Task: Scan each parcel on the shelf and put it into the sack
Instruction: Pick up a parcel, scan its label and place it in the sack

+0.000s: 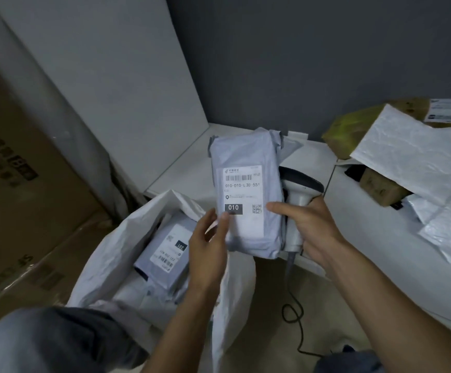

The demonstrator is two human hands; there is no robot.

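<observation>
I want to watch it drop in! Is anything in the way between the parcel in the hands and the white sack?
Nothing visible blocks it. The parcel, pinched by the left hand and steadied by the right hand gripping the scanner, hangs beside the open sack. A second parcel lies inside, below the rim.

scanner (299,193) partly behind parcel (245,154) (its head), label (241,196) print perhaps unreadable
</observation>
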